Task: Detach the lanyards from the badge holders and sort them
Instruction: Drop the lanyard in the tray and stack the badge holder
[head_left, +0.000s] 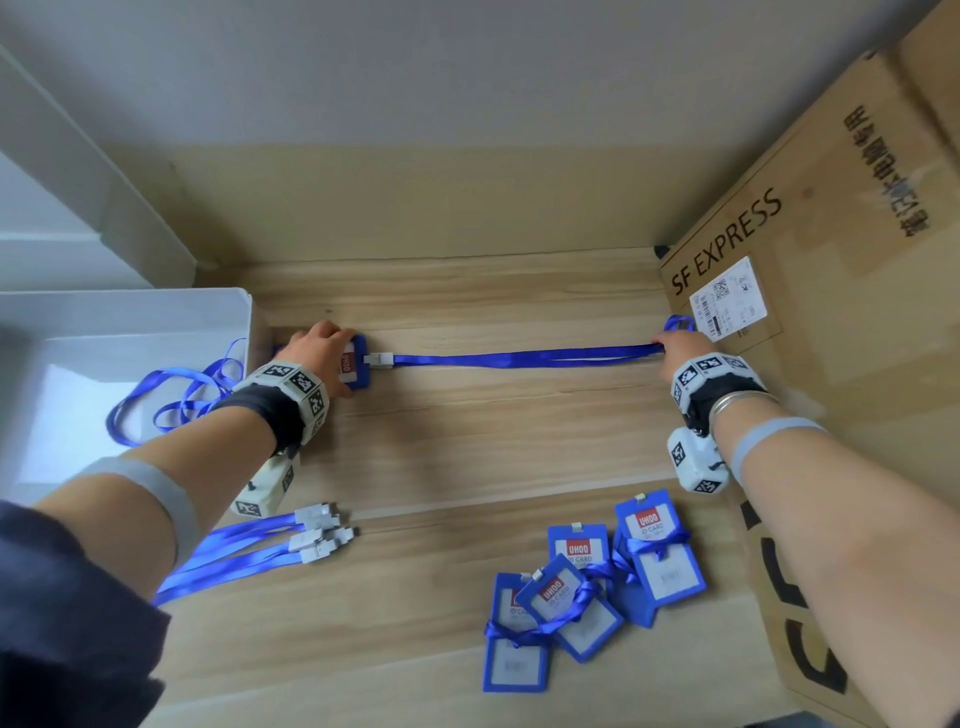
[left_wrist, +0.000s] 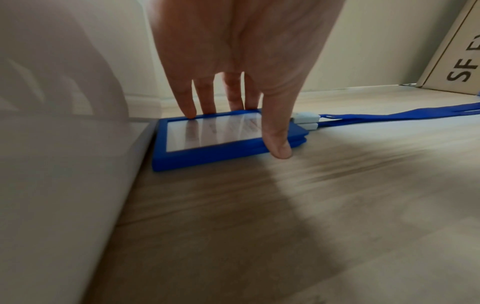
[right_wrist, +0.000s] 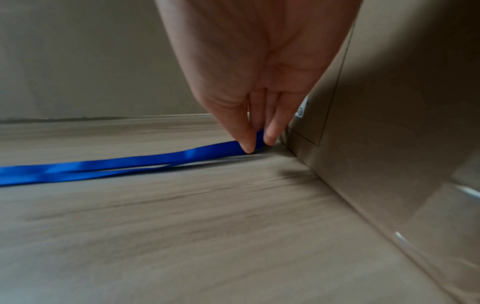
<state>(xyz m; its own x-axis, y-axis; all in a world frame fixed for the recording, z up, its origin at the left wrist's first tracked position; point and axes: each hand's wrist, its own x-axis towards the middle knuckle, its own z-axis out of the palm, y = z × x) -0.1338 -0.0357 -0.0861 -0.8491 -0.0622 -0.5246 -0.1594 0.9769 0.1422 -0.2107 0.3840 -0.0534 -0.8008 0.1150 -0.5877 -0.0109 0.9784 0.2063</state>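
A blue badge holder lies flat on the wooden floor beside a white bin. My left hand holds it, fingertips on its far edge and thumb on the near edge. A white clip joins it to a blue lanyard, stretched out to the right along the floor. My right hand pinches the lanyard's far end between thumb and fingers, close against a cardboard box.
The white bin stands at the left with blue lanyards draped over its side. Loose lanyards with white clips lie near my left forearm. Several lanyard-wrapped badge holders are piled front right. The SF EXPRESS cardboard box walls the right.
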